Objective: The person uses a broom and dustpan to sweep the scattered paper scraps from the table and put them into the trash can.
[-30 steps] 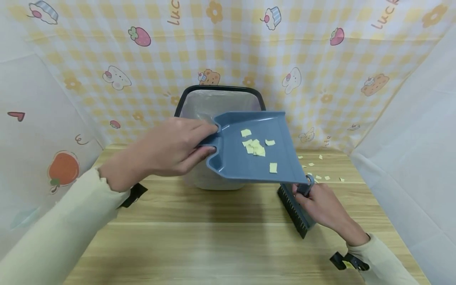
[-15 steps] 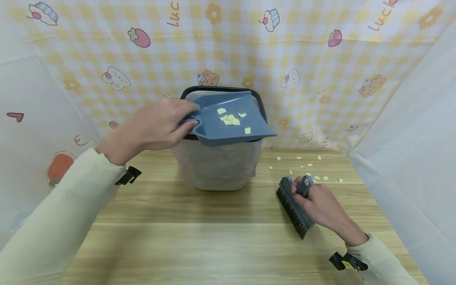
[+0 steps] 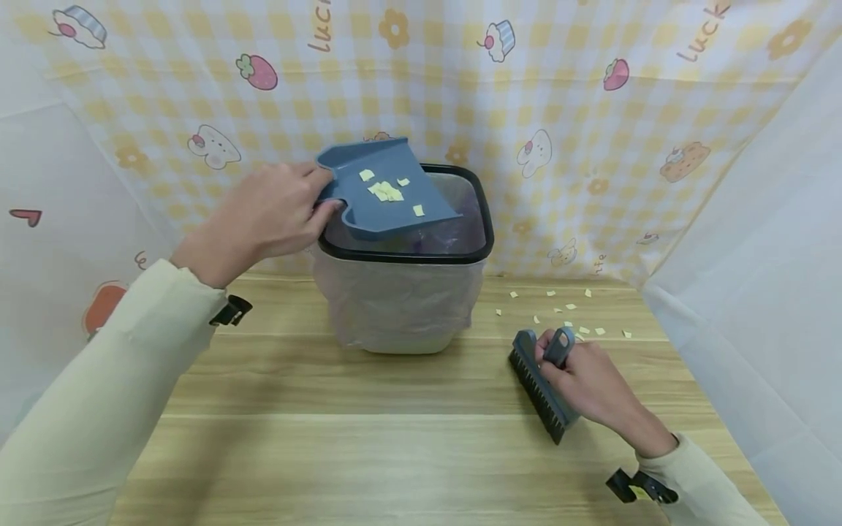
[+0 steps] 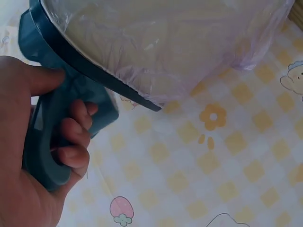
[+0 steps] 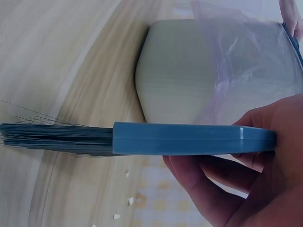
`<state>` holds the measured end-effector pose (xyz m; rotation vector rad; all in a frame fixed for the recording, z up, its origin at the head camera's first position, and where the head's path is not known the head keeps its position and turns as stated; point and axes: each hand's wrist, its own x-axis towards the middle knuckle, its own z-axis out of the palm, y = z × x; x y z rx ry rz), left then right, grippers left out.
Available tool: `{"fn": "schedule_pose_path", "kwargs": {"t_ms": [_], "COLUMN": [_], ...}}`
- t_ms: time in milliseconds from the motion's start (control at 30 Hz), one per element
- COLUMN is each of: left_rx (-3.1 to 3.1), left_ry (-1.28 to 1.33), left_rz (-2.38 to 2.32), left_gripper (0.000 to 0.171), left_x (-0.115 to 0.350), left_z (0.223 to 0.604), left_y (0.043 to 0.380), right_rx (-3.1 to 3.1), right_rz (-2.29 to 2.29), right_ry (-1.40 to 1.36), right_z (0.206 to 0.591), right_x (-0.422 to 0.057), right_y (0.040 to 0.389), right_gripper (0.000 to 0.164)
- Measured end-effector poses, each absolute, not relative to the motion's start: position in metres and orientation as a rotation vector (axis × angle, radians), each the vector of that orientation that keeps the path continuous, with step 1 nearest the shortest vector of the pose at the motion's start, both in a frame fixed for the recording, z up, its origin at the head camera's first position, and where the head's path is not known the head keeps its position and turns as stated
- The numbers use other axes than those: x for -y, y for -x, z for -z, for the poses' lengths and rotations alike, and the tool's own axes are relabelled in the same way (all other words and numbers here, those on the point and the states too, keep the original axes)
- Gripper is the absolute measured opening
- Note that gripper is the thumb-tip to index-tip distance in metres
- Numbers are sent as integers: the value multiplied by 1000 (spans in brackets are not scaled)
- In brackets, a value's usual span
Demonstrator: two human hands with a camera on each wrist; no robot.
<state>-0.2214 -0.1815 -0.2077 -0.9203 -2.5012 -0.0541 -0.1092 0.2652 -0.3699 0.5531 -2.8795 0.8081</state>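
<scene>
My left hand (image 3: 272, 212) grips the handle of a blue dustpan (image 3: 395, 175), held tilted over the mouth of a lined trash can (image 3: 401, 299). Several pale yellow paper scraps (image 3: 386, 191) lie on the pan, its front lip slanting down to the right. In the left wrist view the fingers curl round the dustpan handle (image 4: 45, 146). On the right, my right hand (image 3: 595, 383) holds a small blue hand brush (image 3: 542, 387) by its handle, dark bristles (image 5: 57, 138) turned toward the wooden table. The right wrist view shows fingers wrapped about the brush body (image 5: 189, 138).
More paper scraps (image 3: 571, 307) are scattered on the wooden table (image 3: 368, 453) behind the brush. A yellow checked cloth (image 3: 559, 88) hangs behind the can, with white sheets (image 3: 756, 256) at both sides. The can's black rim (image 3: 408, 258) stands well above the table.
The dustpan has moved left and back from in front of the can to over its opening, now slanting. The scraps remain on it. The right hand and brush have barely moved.
</scene>
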Motion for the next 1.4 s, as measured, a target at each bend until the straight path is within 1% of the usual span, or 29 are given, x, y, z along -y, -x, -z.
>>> {"fn": "schedule_pose_path", "kwargs": {"t_ms": [233,333,433,467,633,800,967,1167,1400], "left_rx": [2380,2340,2256,2217,2004,1919,1949,2035,2069], "left_ry": [905,920,969,994,1108,1135,1125,1080,1041], "left_rz": [-17,-10,-15,-19,-82,-121,-100,-55,-21], "left_gripper": [27,28,35,35,27,22,26,39,35], "left_x": [183,183,183,184,182,180,182,185,186], "left_z": [209,209,210,211,213,213,213,214,214], "left_y": [224,223,223,223,227,228,225,221,217], "right_rx": [2878,2879,2874,2872,2871,2879,2868,2858,2860], "right_rz": [-821,-819,-819,-819,-820,-819,-807,-804,-801], "right_ry": [-552,-551,-555,-557,-559,-557,-569,-589,-591], "right_z": [370,370,370,370,370,370,371,371,371], "right_x": [-266,-266,-266,-266,-266,-266,-267,-267,-267], "right_y": [108,108,108,108,108,108,108,109,109], "right_gripper": [15,16,16,17,17,17,18,17,17]}}
